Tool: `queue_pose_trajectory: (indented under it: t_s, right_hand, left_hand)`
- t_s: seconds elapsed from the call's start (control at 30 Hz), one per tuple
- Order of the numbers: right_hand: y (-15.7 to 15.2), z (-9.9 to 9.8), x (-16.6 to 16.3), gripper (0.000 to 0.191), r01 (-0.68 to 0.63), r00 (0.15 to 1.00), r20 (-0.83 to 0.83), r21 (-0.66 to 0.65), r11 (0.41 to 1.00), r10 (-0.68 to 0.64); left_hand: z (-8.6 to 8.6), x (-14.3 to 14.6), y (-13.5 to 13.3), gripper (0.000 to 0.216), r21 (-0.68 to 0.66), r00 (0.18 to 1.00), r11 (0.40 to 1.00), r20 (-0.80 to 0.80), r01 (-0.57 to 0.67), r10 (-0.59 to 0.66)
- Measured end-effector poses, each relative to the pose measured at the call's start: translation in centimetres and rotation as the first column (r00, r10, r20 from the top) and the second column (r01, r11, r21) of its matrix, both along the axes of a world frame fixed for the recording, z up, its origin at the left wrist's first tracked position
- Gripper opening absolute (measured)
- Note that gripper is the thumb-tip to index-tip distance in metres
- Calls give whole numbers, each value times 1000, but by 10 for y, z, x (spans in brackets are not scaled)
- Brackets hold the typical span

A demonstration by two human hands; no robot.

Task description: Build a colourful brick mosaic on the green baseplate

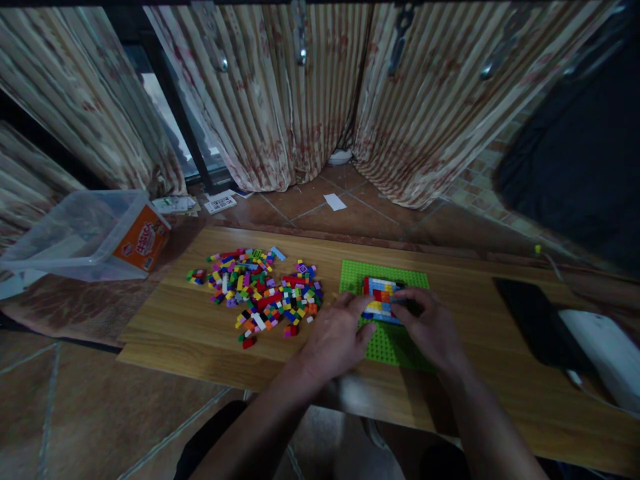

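A green baseplate lies on a low wooden table, with a small multicoloured brick build standing on it. My left hand rests at the plate's left edge, fingers curled, fingertips touching the build's left side. On the plate's right part sits my right hand, its fingers bent and pressed against the build's right side, seemingly pinching a dark brick there. A heap of loose coloured bricks lies left of the plate, apart from both hands.
A clear plastic tub with an orange label lies on its side at the left. A black flat object and a white object sit at the table's right. Striped curtains hang behind; papers lie on the tiled floor.
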State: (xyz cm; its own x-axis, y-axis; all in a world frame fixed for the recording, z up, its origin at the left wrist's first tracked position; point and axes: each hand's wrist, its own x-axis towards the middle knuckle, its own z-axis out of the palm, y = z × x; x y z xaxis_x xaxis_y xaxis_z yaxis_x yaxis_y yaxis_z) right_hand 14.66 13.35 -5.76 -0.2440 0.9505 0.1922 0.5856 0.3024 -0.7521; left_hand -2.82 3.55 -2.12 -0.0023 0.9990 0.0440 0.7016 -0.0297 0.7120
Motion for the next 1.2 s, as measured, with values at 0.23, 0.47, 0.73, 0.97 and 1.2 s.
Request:
queue_pose_trajectory:
  t_s: [0.23,0.47,0.73,0.97,1.2]
  right_hand:
    - [1,2,-2,23,23,999,-34,-26,999,-24]
    - [0,6,-6,22,74,995,-53,-116,991,-80]
    - [0,5,-10,23,86,991,-94,-136,987,-99]
    - [2,2,-3,28,77,996,-30,-117,990,-81]
    - [-9,14,-11,28,171,985,-10,129,977,-171]
  left_hand:
    - [-10,16,0,55,16,969,996,-235,85,-79]
    - [-9,24,3,47,-11,892,998,-449,60,-58]
    - [-4,41,5,42,-39,821,999,-570,-2,-20]
    - [-10,39,-1,45,0,861,1000,-508,-11,9]
    - [-9,24,-7,43,98,963,995,-262,-30,55]
